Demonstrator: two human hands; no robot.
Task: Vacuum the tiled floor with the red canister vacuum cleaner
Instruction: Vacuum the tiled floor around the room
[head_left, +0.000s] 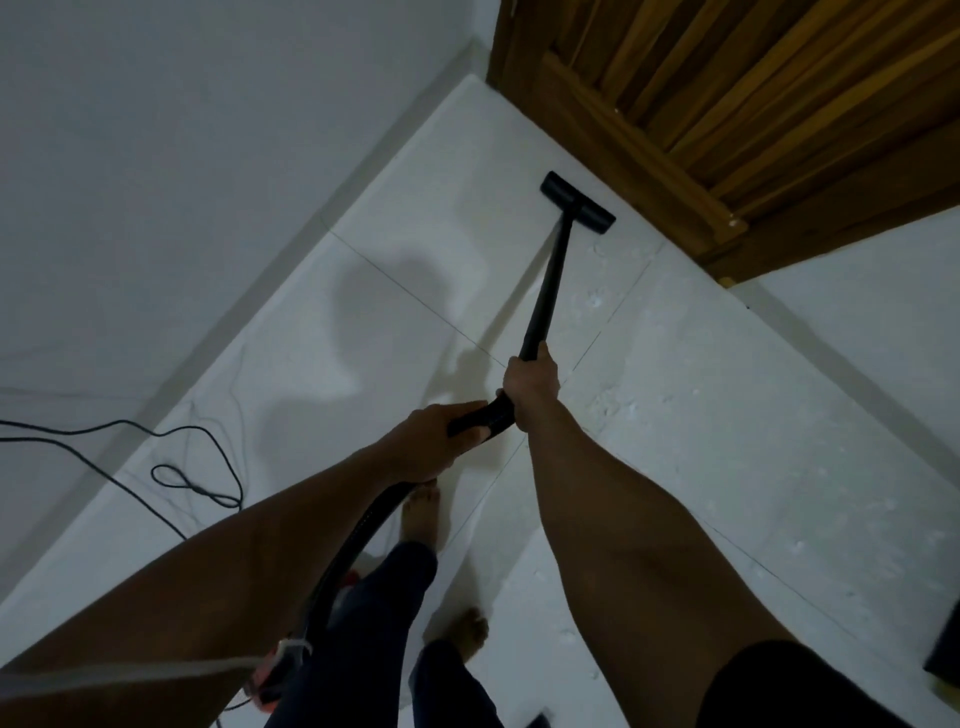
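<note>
The red canister vacuum cleaner (270, 675) sits low beside the person's legs, only a sliver showing; a hard pull on the hose (353, 530) could likely tip it or drag it into a bare foot (421, 514). The loose power cord (197, 483) (looped on the tiled floor (727, 441)) could snag. The left hand (431, 441) wraps the hose cuff, fingers closed; the right hand (532, 389), arm outstretched, grips the wand (550, 280). The floor head (576, 201) might knock the wooden door (727, 104).
</note>
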